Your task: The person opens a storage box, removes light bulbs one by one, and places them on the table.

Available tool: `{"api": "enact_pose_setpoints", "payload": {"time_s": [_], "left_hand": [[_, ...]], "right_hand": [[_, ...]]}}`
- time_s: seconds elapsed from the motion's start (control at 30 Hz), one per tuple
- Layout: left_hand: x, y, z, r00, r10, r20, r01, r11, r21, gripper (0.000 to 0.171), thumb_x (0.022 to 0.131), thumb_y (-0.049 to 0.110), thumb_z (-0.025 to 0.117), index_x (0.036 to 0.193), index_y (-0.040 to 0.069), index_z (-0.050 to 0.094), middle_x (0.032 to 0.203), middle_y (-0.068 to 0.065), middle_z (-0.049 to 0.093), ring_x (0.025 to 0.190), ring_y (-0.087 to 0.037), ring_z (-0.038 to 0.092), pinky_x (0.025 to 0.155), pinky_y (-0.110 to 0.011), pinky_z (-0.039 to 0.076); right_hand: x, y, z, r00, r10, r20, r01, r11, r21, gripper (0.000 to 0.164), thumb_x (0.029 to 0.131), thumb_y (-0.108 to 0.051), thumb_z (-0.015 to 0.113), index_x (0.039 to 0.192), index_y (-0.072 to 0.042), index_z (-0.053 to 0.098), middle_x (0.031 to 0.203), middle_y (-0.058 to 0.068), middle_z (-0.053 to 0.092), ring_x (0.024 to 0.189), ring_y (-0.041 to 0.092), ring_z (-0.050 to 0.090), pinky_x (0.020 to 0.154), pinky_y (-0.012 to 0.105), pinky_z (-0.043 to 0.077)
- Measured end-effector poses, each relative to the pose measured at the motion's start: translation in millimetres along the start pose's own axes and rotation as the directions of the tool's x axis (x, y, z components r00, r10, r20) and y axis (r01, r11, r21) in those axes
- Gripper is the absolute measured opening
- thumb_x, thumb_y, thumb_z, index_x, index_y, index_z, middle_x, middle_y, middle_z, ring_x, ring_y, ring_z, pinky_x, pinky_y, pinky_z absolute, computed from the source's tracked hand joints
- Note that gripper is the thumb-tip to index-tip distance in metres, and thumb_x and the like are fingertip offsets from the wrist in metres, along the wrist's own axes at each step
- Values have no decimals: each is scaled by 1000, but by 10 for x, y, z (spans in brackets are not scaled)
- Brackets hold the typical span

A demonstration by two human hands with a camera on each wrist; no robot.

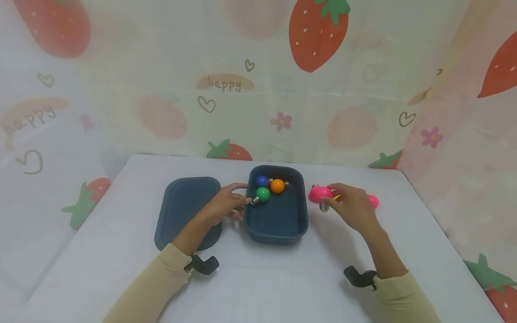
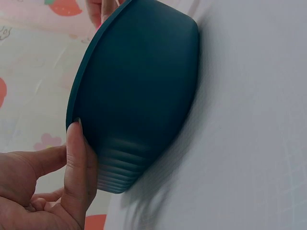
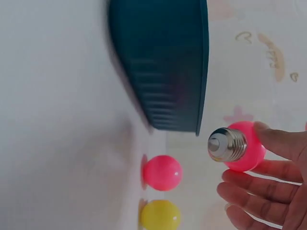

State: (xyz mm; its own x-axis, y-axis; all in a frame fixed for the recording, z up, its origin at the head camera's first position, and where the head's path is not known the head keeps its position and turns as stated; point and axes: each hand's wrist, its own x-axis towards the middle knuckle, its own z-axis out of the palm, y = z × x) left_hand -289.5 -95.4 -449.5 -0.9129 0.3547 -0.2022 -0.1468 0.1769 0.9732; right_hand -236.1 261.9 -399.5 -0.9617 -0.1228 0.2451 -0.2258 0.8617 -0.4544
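Left hand (image 1: 228, 202): fingertips and thumb are pinching the left rim of the dark blue box (image 1: 276, 239).
Right hand (image 1: 353, 204): it pinches the held pink bulb (image 3: 251, 149) above the white table (image 1: 258, 287), near the box's right wall.
Inside the box: blue bulb (image 1: 262, 181), orange bulb (image 1: 277, 186) and green bulb (image 1: 263, 194) (this last is nearest to the left hand).
Right of the box: yellow bulb (image 3: 160, 215) and second pink bulb (image 3: 163, 172) rest on the table.
Lid (image 1: 186, 193): it lies flat left of the box.
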Motion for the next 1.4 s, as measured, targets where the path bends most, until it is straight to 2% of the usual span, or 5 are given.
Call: {"api": "enact_pose_setpoints", "payload": {"time_s": [0.4, 0.83, 0.97, 1.2, 1.4], "left_hand": [[-16, 28, 1, 1000, 0, -4, 0, 1000, -8, 64, 98, 12, 69, 154, 11, 38, 117, -28, 65, 74, -21, 63, 61, -32, 62], [-8, 40, -10, 1000, 4, -5, -3, 1000, 5, 64, 98, 13, 69, 154, 11, 39, 116, -27, 65, 74, -20, 62, 61, -32, 62], [7, 30, -6, 1000, -7, -11, 7, 1000, 6, 63, 98, 14, 69, 154, 13, 39, 116, -26, 65, 73, -19, 62, 62, -31, 62], [10, -13, -1, 1000, -6, -15, 6, 1000, 6, 63, 98, 14, 69, 154, 13, 39, 118, -25, 66, 75, -19, 63, 62, -32, 62], [1, -22, -3, 1000, -3, -10, 3, 1000, 5, 63, 98, 14, 69, 154, 12, 39, 120, -25, 66, 75, -19, 63, 61, -31, 62]], "right_hand": [[-14, 140, 23, 998, 56, 43, -56, 998, -7, 46, 93, -32, 75, 127, -2, 68, 103, 16, 72, 94, 35, 65, 78, 48, 56], [45, 258, 207, 996, 54, 74, -55, 998, 10, 43, 91, -29, 77, 119, 2, 70, 97, 14, 73, 95, 34, 67, 110, 73, 21], [38, 287, 245, 994, 77, 80, -78, 997, 5, 44, 91, -31, 77, 121, 1, 69, 99, 14, 73, 94, 33, 67, 104, 66, 37], [34, 304, 307, 986, 121, 114, -122, 993, -2, 45, 91, -31, 76, 123, 0, 68, 102, 15, 72, 98, 34, 65, 101, 63, 39], [36, 302, 338, 975, 174, 140, -177, 984, 7, 46, 92, -33, 75, 125, -3, 68, 105, 13, 70, 98, 30, 64, 73, 38, 58]]}}
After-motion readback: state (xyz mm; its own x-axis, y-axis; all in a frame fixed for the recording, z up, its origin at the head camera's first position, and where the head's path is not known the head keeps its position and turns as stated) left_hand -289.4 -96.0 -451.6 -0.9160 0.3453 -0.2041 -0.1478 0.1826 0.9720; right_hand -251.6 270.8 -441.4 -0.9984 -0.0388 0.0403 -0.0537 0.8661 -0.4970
